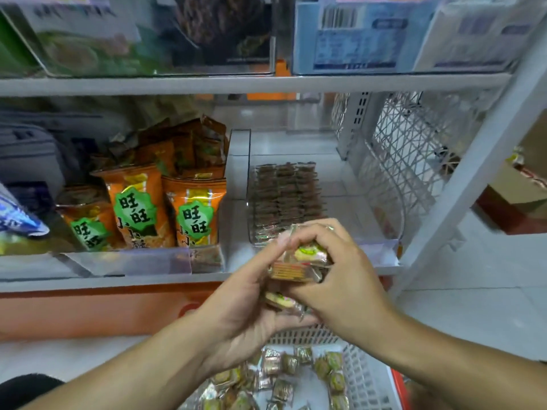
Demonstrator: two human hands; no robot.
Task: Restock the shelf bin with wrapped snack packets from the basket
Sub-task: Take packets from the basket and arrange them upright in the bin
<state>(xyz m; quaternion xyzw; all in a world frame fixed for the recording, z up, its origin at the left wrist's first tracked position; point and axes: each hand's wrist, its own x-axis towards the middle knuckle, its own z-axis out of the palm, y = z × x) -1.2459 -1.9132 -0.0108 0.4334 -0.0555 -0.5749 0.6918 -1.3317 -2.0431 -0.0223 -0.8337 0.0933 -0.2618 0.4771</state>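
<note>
- At the bottom edge, loose wrapped snack packets (pixel 291 363) are seen in a white basket (pixel 365 377).
- Above it, a stack of packets (pixel 299 266) is clasped between the curled left hand (pixel 236 309) and right hand (pixel 343 279); its print is unreadable.
- Farther in, packets are rowed in the clear shelf bin (pixel 381 250).
- Beside it, "旺旺" is read on orange bags (pixel 136 205).

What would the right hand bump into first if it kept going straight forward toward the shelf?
Probably the clear shelf bin, at its front edge or the rows of packets inside. The right hand, gripping a bundle of snack packets with the left hand, sits just before it; depth is uncertain.
</note>
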